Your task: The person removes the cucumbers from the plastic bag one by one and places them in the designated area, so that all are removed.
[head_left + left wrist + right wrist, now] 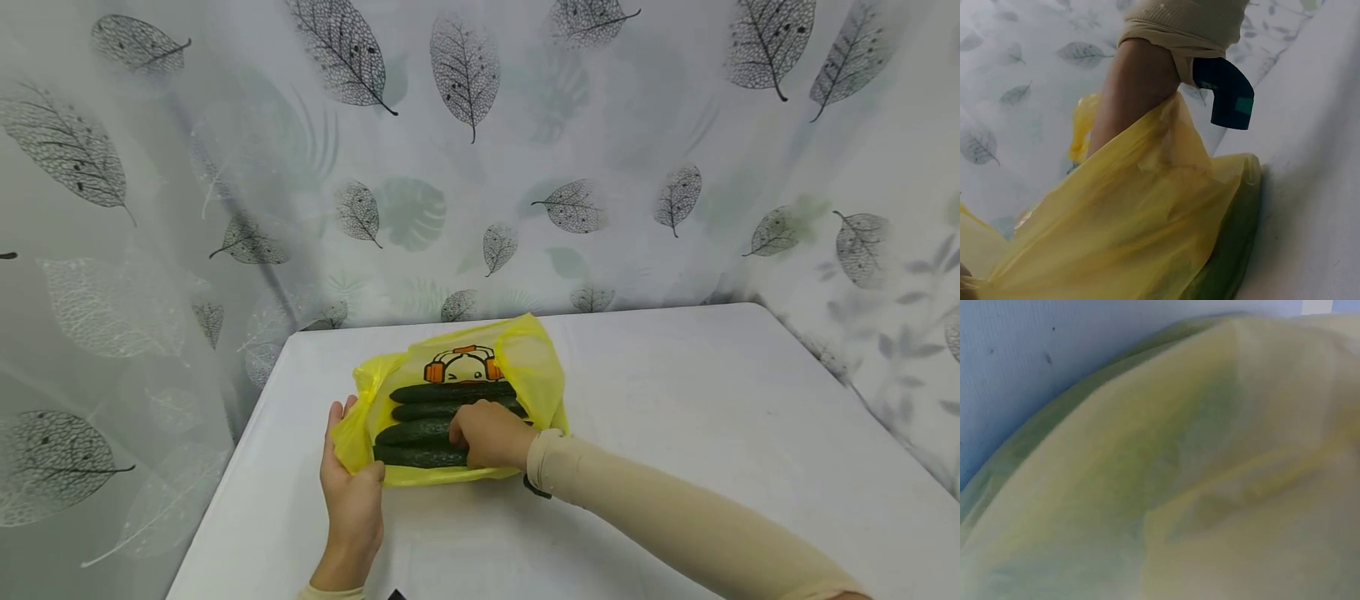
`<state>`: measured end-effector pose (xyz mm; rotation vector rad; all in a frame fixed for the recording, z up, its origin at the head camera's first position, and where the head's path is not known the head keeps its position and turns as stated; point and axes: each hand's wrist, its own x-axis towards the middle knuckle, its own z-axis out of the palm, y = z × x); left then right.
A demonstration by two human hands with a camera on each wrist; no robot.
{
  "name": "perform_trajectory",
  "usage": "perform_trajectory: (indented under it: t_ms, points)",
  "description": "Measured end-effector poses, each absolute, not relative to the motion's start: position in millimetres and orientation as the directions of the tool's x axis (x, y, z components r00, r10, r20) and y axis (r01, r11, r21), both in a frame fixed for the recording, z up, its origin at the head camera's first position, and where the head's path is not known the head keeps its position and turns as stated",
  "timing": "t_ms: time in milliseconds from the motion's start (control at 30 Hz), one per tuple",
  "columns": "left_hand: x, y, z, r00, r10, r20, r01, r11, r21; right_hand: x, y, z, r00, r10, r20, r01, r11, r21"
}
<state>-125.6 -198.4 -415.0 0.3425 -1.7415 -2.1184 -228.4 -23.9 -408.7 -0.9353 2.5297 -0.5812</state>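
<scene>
A yellow plastic bag with a printed cartoon face wearing orange headphones lies on the white table, its mouth spread toward me. Inside it, several dark green cucumbers lie side by side. At the left edge of the bag, my left hand holds the plastic between thumb and fingers. My right hand reaches in over the right side, fingers curled down round the nearer cucumbers; its fingertips are partly hidden. In the left wrist view the bag covers most of the right hand. Yellow film fills the right wrist view.
The white table extends to the right of the bag and in front of it. Behind it hangs a leaf-patterned curtain. A dark wrist strap piece hangs below the right sleeve.
</scene>
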Motion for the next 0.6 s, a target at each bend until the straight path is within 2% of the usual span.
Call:
perform_trajectory:
  t_ms: [300, 467, 600]
  points:
    - [-126.3, -197.7, -414.6, -0.902, -0.431, 0.033, 0.117, -0.170, 0.978, -221.4, -23.8, -416.6, -0.685, -0.712, -0.156, -0.603, 0.674, -0.427]
    - [-125.0, -196.4, -413.5, -0.904, -0.428, 0.020, 0.095, -0.155, 0.983, -215.5, -26.2, -419.9, -0.658, -0.742, -0.129, -0.681, 0.660, -0.316]
    - [-124.0, -195.1, -413.0, -0.903, -0.429, 0.011, 0.082, -0.147, 0.986, -212.1, -27.5, -419.7, -0.659, -0.737, -0.150, -0.697, 0.674, -0.245]
